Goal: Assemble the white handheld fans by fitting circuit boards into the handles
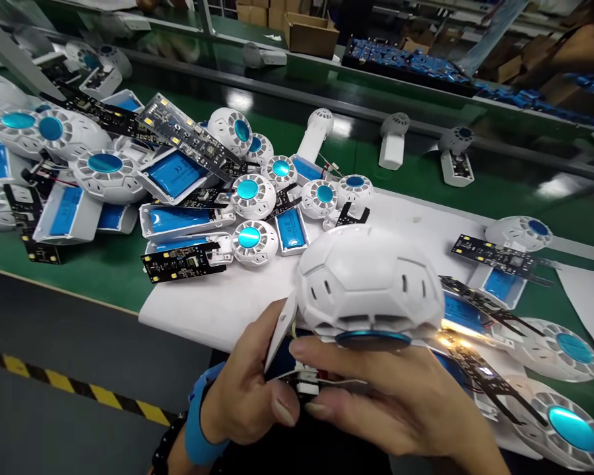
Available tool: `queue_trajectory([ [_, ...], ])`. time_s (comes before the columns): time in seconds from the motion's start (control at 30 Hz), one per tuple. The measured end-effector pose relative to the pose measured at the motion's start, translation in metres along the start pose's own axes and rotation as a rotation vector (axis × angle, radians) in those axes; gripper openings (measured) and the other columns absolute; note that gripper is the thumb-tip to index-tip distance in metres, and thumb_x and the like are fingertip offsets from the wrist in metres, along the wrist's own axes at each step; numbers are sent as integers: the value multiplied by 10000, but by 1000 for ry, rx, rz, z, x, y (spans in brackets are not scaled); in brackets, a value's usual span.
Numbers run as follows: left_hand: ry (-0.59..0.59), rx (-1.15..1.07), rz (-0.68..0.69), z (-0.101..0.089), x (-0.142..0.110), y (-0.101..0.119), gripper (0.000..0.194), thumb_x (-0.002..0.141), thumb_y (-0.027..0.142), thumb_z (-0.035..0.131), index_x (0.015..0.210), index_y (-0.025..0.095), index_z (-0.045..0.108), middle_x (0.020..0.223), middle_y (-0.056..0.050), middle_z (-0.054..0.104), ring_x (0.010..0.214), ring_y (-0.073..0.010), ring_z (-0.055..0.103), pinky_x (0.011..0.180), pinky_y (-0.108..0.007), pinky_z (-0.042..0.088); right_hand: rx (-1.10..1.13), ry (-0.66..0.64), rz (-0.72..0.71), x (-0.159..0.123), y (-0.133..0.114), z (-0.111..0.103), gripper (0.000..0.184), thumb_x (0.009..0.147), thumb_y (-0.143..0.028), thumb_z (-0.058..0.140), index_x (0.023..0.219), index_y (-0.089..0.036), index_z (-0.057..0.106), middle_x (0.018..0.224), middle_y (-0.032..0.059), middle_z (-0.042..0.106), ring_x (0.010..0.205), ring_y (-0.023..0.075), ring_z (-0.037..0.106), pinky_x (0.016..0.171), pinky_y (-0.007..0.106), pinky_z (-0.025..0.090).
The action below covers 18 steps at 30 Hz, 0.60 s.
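A white fan unit (369,280) with a round, slotted head and a dark blue disc on its underside is close to me. My left hand (250,382) is wrapped round its white handle casing (281,330). My right hand (376,389) lies under the head, its thumb and fingers pinching around a thin circuit board (346,381) beside the handle. A small white connector (307,384) shows between the two hands. The inside of the handle is mostly hidden by my fingers. A blue band (198,415) circles my left wrist.
Opened fan units (255,243) with blue batteries and dangling circuit boards (183,262) are piled at the left. Several more, such as the unit (569,422), lie at the right, some boards lit. White paper (202,310) covers part of the green bench (113,264). Fans (393,142) stand behind.
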<state>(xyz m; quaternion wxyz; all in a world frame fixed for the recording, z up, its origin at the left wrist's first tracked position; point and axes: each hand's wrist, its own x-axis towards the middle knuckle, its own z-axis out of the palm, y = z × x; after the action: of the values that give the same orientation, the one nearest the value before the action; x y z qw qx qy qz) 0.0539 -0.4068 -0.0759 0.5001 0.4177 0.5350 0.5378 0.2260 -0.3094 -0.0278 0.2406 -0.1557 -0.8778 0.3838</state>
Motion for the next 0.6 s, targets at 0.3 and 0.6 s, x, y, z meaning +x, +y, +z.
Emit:
queue_trajectory([
  [0.3, -174, -183, 270, 5, 15, -16, 659, 894, 603, 646, 1439, 244, 556, 1176, -124, 739, 1132, -363, 691, 946, -414, 593, -124, 164, -67, 2, 0, 7, 267, 1090, -375, 484, 1025, -223, 693, 839, -18, 784, 667, 135, 738, 608, 220, 544],
  [0.6, -24, -188, 261, 10, 9, -14, 671, 901, 687, 568, 1422, 263, 577, 1325, -133, 671, 1231, -384, 630, 980, -432, 573, -131, 306, -103, 0, 3, 24, 212, 1097, -294, 445, 1067, -192, 629, 808, 4, 772, 607, 125, 716, 554, 237, 493],
])
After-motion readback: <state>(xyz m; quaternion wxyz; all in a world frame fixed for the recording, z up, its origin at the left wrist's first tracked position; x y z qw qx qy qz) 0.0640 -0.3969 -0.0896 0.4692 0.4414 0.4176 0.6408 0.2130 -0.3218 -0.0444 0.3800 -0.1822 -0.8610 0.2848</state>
